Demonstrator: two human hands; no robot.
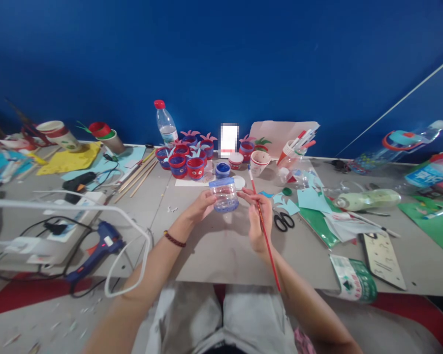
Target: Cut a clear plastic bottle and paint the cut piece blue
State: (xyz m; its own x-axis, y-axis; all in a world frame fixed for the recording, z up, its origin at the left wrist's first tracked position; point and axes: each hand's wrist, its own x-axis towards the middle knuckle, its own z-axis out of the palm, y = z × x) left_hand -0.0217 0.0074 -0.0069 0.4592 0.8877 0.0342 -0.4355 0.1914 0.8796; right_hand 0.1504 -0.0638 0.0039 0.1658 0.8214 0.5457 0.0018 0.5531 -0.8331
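A clear plastic bottle piece [225, 196] with blue paint along its edge is held above the table by my left hand [204, 205], whose fingers close on its left side. My right hand [260, 216] holds a long red paintbrush [264, 228], its blue-tipped bristles pointing up and away. The right fingertips are near the bottle piece's right side; whether they touch it I cannot tell. Just beyond stand an open jar of blue paint [222, 170] and a round white lid [239, 183]. Black-handled scissors [284, 221] lie right of my right hand.
Painted cups with paper leaves [195, 168], a red-capped bottle [166, 123] and a speckled paper cup [259, 162] stand at the back. At left are a blue glue gun [101, 248], a power strip [68, 226] and a white cable. Paper scraps [313, 200] lie at right.
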